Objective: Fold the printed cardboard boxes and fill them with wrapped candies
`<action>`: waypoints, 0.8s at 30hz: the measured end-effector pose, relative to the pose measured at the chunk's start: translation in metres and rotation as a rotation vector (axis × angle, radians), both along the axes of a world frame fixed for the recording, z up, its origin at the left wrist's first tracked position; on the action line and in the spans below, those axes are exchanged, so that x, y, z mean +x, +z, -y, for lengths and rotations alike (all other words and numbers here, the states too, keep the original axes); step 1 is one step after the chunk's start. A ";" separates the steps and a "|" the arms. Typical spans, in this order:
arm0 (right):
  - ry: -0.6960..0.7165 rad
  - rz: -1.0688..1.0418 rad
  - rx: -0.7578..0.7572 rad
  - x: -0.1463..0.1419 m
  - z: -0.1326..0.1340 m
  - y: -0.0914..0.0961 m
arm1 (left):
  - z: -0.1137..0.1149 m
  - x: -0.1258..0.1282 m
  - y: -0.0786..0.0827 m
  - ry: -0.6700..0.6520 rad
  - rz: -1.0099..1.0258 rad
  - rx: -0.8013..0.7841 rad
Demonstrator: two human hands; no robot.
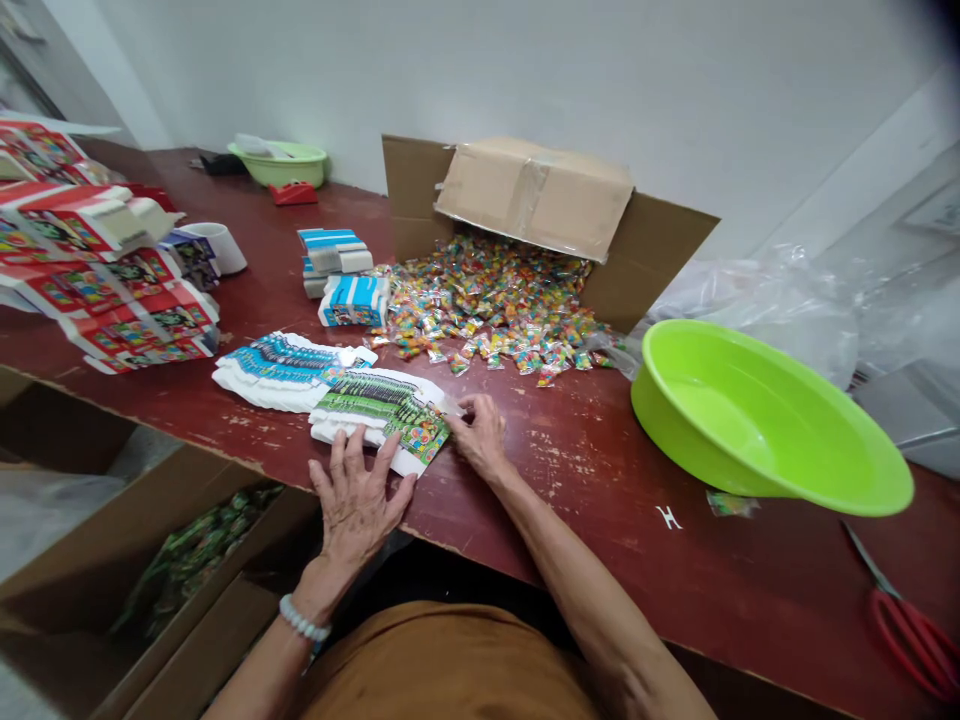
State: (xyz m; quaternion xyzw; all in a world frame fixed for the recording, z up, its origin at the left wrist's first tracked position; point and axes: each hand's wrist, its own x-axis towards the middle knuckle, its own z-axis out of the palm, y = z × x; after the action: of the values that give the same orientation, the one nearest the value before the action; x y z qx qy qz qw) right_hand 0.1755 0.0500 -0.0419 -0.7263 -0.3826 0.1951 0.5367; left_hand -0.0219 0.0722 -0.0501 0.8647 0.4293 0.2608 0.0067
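A fanned row of flat green cartons (367,395) with colourful print lies near the front edge of the table. My left hand (352,495) rests with spread fingers on the near side of this row. At the right end of the row, my right hand (481,435) has its thumb and forefinger pinched at the corner of the last green carton. Touching the green row on the left is a similar fan of blue cartons (277,365). Behind both, a spread of small wrapped candies (487,300) spills out of a cardboard box (536,195) tipped on its side.
Bundled blue cartons (354,300) stand left of the candies, and red carton stacks (135,290) farther left. A lime-green basin (772,420) and red-handled scissors (900,620) are at right. Below the table edge, an open box (172,470) holds green packets. A pale green basin (289,165) sits behind.
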 end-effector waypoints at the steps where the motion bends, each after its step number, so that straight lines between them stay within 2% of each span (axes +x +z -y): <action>1: 0.013 -0.066 0.026 0.003 0.002 0.004 | 0.000 -0.001 0.005 -0.008 0.049 -0.005; 3: 0.077 -0.129 0.056 0.009 0.010 0.015 | -0.001 -0.004 0.022 -0.031 0.220 -0.060; 4: 0.114 -0.151 0.072 0.011 0.016 0.022 | -0.001 -0.005 0.032 -0.059 0.327 -0.150; 5: 0.157 -0.175 0.092 0.013 0.022 0.030 | -0.001 -0.006 0.042 -0.105 0.435 -0.308; 7: 0.276 -0.249 0.142 0.011 0.035 0.046 | 0.002 -0.004 0.060 -0.268 0.605 -0.822; 9: 0.420 -0.360 0.200 0.005 0.046 0.059 | 0.008 0.000 0.070 -0.464 0.682 -1.369; 10: 0.485 -0.420 0.223 0.001 0.050 0.063 | 0.012 0.003 0.071 -0.553 0.696 -1.571; 12: 0.568 -0.518 0.245 -0.008 0.056 0.068 | 0.022 0.006 0.068 -0.690 0.709 -1.794; 14: 0.597 -0.591 0.257 -0.014 0.059 0.069 | 0.030 0.008 0.062 -0.764 0.730 -1.860; 18: 0.585 -0.663 0.272 -0.019 0.062 0.071 | 0.034 0.009 0.055 -0.792 0.742 -1.754; 24: 0.583 -0.604 0.268 -0.023 0.072 0.075 | 0.034 0.007 0.065 -0.805 0.680 -1.691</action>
State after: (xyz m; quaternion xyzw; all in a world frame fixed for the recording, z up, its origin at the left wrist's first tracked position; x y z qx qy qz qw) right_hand 0.1523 -0.0216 0.0331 -0.4223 -0.4193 0.4907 0.6365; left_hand -0.0150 0.0383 0.0152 0.5361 0.1237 0.0812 0.8311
